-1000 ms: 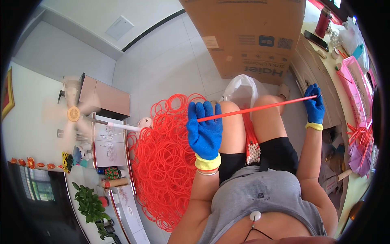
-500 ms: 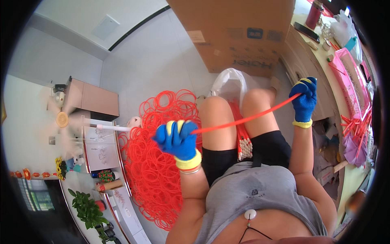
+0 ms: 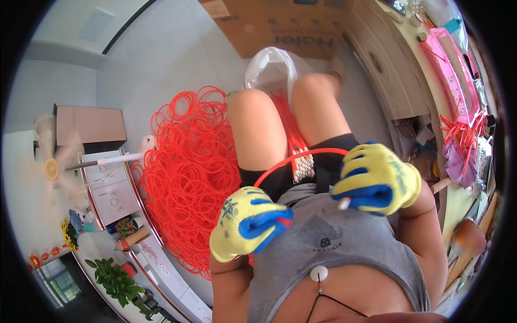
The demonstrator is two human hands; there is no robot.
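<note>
A thin red tube (image 3: 301,156) bends into an arc over my lap, its two ends brought close to my chest. My left hand (image 3: 249,222), in a yellow and blue glove, is closed around one end. My right hand (image 3: 377,178), gloved the same way, grips the other end, where a white tip shows. A bundle of straight red tubes with white ends (image 3: 295,144) lies between my thighs. A big heap of finished red rings (image 3: 188,167) sits on the floor to my left.
A white plastic bag (image 3: 272,67) lies by my knees, with a large cardboard box (image 3: 280,27) behind it. A cabinet and cluttered counter with a pink tray (image 3: 447,70) run along the right. A white drawer unit (image 3: 110,188) and a fan (image 3: 51,169) stand at left.
Both hands have drawn in from arm's length toward my chest. The red tube, straight a second ago, is now bent into an arc with its ends near each other.
</note>
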